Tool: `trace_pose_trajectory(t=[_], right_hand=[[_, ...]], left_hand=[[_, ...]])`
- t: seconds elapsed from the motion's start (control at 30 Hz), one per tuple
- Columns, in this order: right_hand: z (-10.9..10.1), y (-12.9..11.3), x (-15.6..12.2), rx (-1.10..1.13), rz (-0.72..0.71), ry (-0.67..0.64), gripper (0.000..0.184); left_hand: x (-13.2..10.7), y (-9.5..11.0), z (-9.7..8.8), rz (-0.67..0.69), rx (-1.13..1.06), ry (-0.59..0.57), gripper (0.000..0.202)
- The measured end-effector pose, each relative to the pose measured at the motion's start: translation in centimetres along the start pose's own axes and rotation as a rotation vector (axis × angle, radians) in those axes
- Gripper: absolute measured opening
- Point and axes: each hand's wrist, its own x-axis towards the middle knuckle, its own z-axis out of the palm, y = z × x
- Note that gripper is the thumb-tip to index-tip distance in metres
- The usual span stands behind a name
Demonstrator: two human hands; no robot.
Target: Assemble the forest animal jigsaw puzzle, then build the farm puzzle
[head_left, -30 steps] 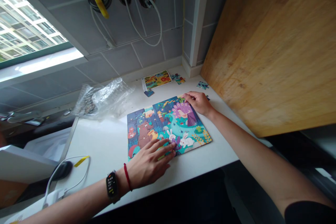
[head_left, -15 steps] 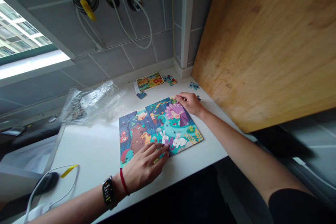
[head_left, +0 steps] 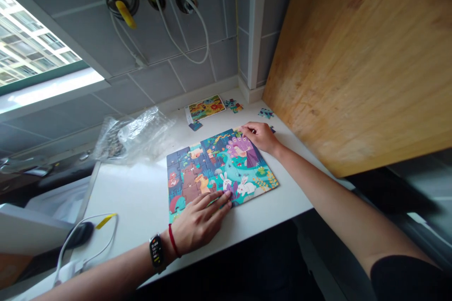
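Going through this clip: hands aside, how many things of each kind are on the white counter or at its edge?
Colourful assembled jigsaw puzzle: 1
Small printed picture card: 1
Clear crinkled plastic bag: 1
Black oval computer mouse: 1
White cable with yellow tag: 1
Loose puzzle pieces or small clumps: 4
Total: 9

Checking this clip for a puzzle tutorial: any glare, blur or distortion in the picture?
In the head view, the window is overexposed, the plastic bag shows bright glints, and the wide lens bends the wall tile lines. The jigsaw puzzle stays fairly sharp, though the lower right corner smears.
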Motion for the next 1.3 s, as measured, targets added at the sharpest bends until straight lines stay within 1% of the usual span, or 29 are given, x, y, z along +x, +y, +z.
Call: trace_pose_trajectory(t=[0.17, 0.3, 0.4, 0.5, 0.63, 0.8, 0.9, 1.03, 1.3], right_hand=[[0.0, 0.2, 0.1, -0.019, -0.010, 0.001, 0.047], [0.0, 0.3, 0.1, -0.028, -0.011, -0.002, 0.048], [0.0, 0.3, 0.0, -0.027, -0.011, -0.003, 0.049], [0.0, 0.2, 0.1, -0.022, -0.018, 0.001, 0.051], [0.0, 0.1, 0.1, -0.010, -0.007, 0.001, 0.051], [-0.1, 0.1, 0.0, -0.002, -0.013, -0.004, 0.050], [-0.1, 0.5, 0.1, -0.011, -0.011, 0.005, 0.046], [0.0, 0.7, 0.2, -0.028, -0.023, -0.006, 0.046], [-0.2, 0.5, 0.2, -0.039, -0.023, -0.003, 0.047]], left_hand=[[-0.4, 1.7, 0.1, -0.080, 0.061, -0.011, 0.055], [0.1, 3.1, 0.1, -0.125, 0.118, -0.016, 0.050], [0.7, 3.5, 0.0, -0.141, 0.150, -0.008, 0.044], [1.1, 3.7, -0.1, -0.137, 0.183, -0.011, 0.041], [1.2, 4.0, -0.1, -0.138, 0.218, -0.046, 0.043], [1.2, 4.1, -0.3, -0.194, 0.157, -0.082, 0.041], [1.0, 3.7, -0.2, -0.177, 0.118, -0.076, 0.040], [0.5, 3.2, 0.1, -0.187, 0.112, -0.072, 0.039], [0.8, 3.4, 0.0, -0.172, 0.181, -0.035, 0.039]])
